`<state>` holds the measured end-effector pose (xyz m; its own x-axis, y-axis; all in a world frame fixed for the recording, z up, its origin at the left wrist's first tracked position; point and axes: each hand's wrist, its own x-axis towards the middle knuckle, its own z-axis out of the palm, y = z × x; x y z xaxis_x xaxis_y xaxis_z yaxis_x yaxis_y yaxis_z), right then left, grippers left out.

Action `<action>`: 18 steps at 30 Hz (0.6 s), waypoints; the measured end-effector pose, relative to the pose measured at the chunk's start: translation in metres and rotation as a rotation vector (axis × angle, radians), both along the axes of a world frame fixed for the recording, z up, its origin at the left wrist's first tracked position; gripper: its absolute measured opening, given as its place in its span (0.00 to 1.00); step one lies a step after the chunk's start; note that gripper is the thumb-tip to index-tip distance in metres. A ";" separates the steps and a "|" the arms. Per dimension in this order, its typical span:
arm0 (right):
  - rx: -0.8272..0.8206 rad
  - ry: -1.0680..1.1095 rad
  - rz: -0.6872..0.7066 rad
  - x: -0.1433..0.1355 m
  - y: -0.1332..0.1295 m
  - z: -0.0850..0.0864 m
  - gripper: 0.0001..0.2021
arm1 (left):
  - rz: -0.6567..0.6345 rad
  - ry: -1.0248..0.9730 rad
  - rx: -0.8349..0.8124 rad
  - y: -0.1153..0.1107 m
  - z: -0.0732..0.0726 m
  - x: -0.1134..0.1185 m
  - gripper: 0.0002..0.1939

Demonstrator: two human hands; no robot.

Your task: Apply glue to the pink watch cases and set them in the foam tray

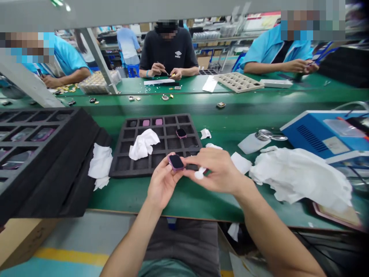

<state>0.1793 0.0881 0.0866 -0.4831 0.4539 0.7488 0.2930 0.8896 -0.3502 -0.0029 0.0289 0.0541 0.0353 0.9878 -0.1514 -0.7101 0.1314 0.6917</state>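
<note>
A purple smartwatch body (176, 162) with a dark screen, strapless, is held just above the near edge of the foam tray (138, 172). My left hand (162, 184) closes round its left side and underside. From the right, my right hand (217, 169) pinches the watch's other edge between thumb and forefinger. A small white scrap (198, 174), perhaps tissue, sits between the fingers of that hand. Inside the tray are another purple watch (181, 133), two purple pieces (158, 122) and a crumpled white wipe (145, 143).
Stacked black foam trays (66, 154) stand at left beside a wipe (100, 160). To the right are a metal-lidded container (263, 135), a white cloth (300, 175) and a blue machine (311, 134). Across the raised green ledge (196, 99), several people work.
</note>
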 end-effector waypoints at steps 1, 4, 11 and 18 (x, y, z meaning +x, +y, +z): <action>0.049 -0.089 0.003 -0.005 -0.003 -0.001 0.10 | 0.013 -0.017 0.001 0.001 -0.001 0.001 0.18; 0.086 -0.187 -0.002 -0.012 -0.004 -0.004 0.08 | 0.029 -0.036 0.003 0.002 -0.003 -0.001 0.17; -0.239 -0.291 0.018 -0.010 -0.003 0.005 0.17 | -0.178 -0.036 0.039 -0.010 -0.016 -0.010 0.23; -0.221 -0.336 -0.036 -0.016 -0.018 0.012 0.08 | -0.148 -0.202 -0.092 -0.014 -0.021 -0.012 0.31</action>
